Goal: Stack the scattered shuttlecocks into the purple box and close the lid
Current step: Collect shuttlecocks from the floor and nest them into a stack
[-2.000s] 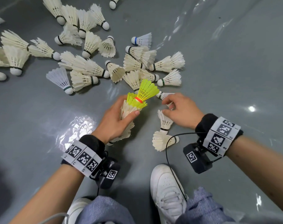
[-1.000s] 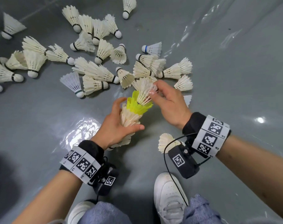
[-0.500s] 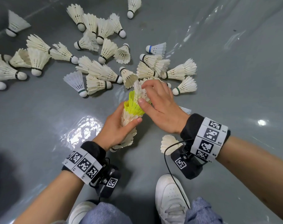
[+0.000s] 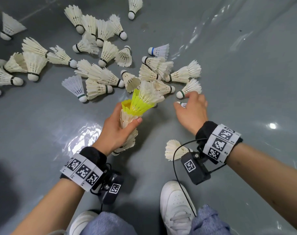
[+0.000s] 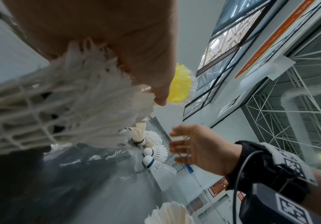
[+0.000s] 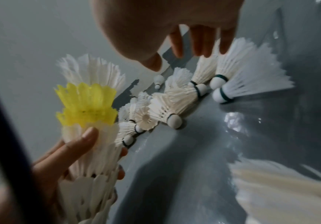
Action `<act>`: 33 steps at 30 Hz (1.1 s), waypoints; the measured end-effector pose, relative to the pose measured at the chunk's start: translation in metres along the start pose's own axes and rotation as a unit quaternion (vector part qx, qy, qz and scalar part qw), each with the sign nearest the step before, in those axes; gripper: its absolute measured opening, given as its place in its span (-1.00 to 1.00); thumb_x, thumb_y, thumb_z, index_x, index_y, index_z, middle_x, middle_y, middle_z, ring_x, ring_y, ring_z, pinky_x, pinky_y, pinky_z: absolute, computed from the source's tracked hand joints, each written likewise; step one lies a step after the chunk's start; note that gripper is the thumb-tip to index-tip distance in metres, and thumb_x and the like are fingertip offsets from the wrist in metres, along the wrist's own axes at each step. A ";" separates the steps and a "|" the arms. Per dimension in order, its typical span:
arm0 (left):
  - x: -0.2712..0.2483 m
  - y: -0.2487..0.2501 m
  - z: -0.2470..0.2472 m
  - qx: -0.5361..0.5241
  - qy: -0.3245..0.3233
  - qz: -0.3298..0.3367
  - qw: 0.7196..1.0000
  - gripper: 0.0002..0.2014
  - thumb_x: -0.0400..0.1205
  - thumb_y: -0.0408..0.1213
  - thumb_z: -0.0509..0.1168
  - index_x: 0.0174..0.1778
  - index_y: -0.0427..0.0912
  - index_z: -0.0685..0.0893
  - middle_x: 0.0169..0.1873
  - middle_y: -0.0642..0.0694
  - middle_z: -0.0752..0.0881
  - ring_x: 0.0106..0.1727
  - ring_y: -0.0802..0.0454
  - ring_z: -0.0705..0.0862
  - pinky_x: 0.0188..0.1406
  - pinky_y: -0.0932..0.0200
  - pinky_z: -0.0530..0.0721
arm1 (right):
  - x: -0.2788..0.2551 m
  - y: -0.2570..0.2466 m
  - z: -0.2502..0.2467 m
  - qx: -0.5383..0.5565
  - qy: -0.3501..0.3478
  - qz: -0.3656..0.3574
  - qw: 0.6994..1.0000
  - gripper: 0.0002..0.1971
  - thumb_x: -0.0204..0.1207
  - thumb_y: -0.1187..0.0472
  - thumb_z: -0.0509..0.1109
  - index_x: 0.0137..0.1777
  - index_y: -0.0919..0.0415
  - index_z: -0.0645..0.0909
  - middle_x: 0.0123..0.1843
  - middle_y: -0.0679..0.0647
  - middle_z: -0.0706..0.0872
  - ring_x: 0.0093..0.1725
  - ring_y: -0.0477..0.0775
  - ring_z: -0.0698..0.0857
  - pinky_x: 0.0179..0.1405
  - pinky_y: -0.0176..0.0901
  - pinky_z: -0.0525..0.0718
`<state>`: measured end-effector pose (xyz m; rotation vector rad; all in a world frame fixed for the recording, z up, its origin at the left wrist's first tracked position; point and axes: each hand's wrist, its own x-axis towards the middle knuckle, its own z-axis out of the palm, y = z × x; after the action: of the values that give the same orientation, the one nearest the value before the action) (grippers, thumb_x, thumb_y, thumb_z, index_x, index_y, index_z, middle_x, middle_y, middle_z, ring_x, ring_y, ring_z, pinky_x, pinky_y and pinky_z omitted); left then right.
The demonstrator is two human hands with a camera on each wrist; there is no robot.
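Your left hand (image 4: 116, 131) was wrapped around a nested stack of shuttlecocks (image 4: 129, 121), thumb across the front of the white feathers, the stack tilted up and away from you. Two yellow shuttlecocks (image 4: 137, 104) sat near its top, with a white one (image 4: 149, 93) pushed into them as the topmost piece.

Your right hand (image 4: 191, 111) was off the stack, fingers spread and reaching down among the loose shuttlecocks on the grey floor (image 4: 246, 82). Its fingertips (image 6: 203, 45) were over a green-banded shuttlecock (image 4: 189, 89) and a small one (image 4: 182, 104) lay beside your thumb; the wrist view was blurred, so it seemed to hold nothing, though I could not be sure whether it touched either.

The scattered shuttlecocks (image 4: 100, 77) lay on their sides in a wide patch beyond both hands, one with a blue band (image 4: 158, 50) at the far edge. Another white shuttlecock (image 4: 174, 150) lay near your right wrist, close to your white shoe (image 4: 176, 206). The purple box did not show in any view
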<state>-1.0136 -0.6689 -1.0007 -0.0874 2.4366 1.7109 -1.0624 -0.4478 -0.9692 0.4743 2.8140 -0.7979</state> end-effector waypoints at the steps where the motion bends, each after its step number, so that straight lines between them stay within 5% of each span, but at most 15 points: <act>1: -0.001 0.000 0.000 0.003 -0.001 0.001 1.000 -0.64 0.53 -0.02 0.42 0.10 0.43 0.43 -0.12 0.29 0.71 -0.13 0.38 0.65 -0.09 0.49 0.54 | -0.001 0.006 -0.002 -0.013 -0.020 0.014 1.000 -0.61 0.52 0.02 0.31 0.28 0.17 0.45 0.32 0.22 0.40 0.36 0.27 0.41 0.37 -0.04 0.35; 6: -0.005 0.005 0.005 0.007 -0.012 0.003 1.000 -0.66 0.54 -0.07 0.41 0.09 0.38 0.43 -0.12 0.29 0.69 -0.15 0.46 0.63 -0.13 0.58 0.50 | -0.018 0.017 -0.004 -0.075 -0.170 -0.055 0.981 -0.76 0.42 -0.06 0.43 0.00 0.00 0.55 0.08 0.02 0.51 0.15 0.09 0.59 0.08 -0.19 0.47; 11: -0.005 0.011 0.013 0.008 -0.031 0.013 0.999 -0.64 0.53 -0.03 0.43 0.13 0.36 0.45 -0.10 0.33 0.69 -0.12 0.44 0.64 -0.10 0.56 0.51 | -0.027 0.017 0.000 -0.154 -0.279 -0.064 0.946 -0.52 0.33 -0.12 0.53 0.19 0.03 0.52 0.12 0.05 0.48 0.15 0.06 0.54 0.15 -0.12 0.52; 17: -0.006 0.012 0.011 0.021 -0.040 0.013 0.999 -0.64 0.51 0.01 0.42 0.13 0.37 0.44 -0.09 0.32 0.70 -0.11 0.41 0.65 -0.12 0.56 0.51 | -0.034 0.017 -0.004 -0.206 -0.301 -0.080 0.928 -0.74 0.39 0.27 0.32 0.07 0.17 0.65 0.08 0.13 0.71 0.10 0.16 0.66 0.12 -0.08 0.67; 22: -0.008 0.006 0.004 0.020 -0.031 0.007 0.999 -0.62 0.50 0.06 0.43 0.15 0.40 0.45 -0.06 0.35 0.71 -0.02 0.29 0.68 0.01 0.41 0.57 | -0.021 0.013 0.000 -0.139 -0.218 -0.067 0.964 -0.71 0.41 0.34 0.19 -0.01 0.15 0.69 0.05 0.13 0.75 0.12 0.16 0.65 0.16 -0.10 0.64; 25: -0.010 0.003 -0.001 0.024 -0.025 0.004 0.999 -0.61 0.49 0.09 0.42 0.19 0.35 0.47 -0.04 0.31 0.72 -0.02 0.29 0.68 0.02 0.39 0.58 | -0.011 0.001 -0.007 0.021 -0.096 -0.045 0.994 -0.75 0.40 0.42 0.22 -0.07 0.11 0.61 -0.10 0.05 0.69 -0.12 0.01 0.62 -0.20 -0.44 0.49; 28: -0.012 0.001 -0.005 0.036 -0.019 0.006 0.999 -0.60 0.52 -0.01 0.41 0.24 0.23 0.47 -0.05 0.25 0.72 -0.10 0.35 0.66 -0.08 0.49 0.54 | -0.003 -0.017 -0.022 0.215 0.039 -0.043 0.975 -0.74 0.45 0.44 0.27 -0.25 0.04 0.62 -0.22 -0.06 0.68 -0.31 -0.16 0.60 -0.41 -0.66 0.44; 30: -0.012 0.000 -0.007 0.039 -0.012 0.005 0.999 -0.60 0.53 -0.06 0.42 0.25 0.23 0.48 -0.06 0.24 0.73 -0.11 0.33 0.66 -0.10 0.51 0.54 | 0.004 -0.029 -0.027 0.318 0.069 -0.027 0.945 -0.69 0.45 0.39 0.31 -0.32 -0.05 0.72 -0.22 -0.11 0.74 -0.19 -0.04 0.72 -0.18 -0.38 0.72; 33: -0.012 0.001 -0.010 0.047 -0.005 0.005 0.999 -0.60 0.53 -0.08 0.43 0.19 0.34 0.45 -0.09 0.33 0.70 -0.11 0.44 0.65 -0.13 0.58 0.50 | 0.009 -0.041 -0.028 0.351 0.062 -0.024 0.934 -0.63 0.33 0.29 0.33 -0.38 -0.28 0.74 -0.25 -0.12 0.79 -0.08 0.11 0.78 0.06 0.20 0.73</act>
<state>-1.0029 -0.6789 -0.9943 -0.0546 2.5089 1.5949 -1.0877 -0.4632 -0.9284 0.5601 2.5724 -1.8503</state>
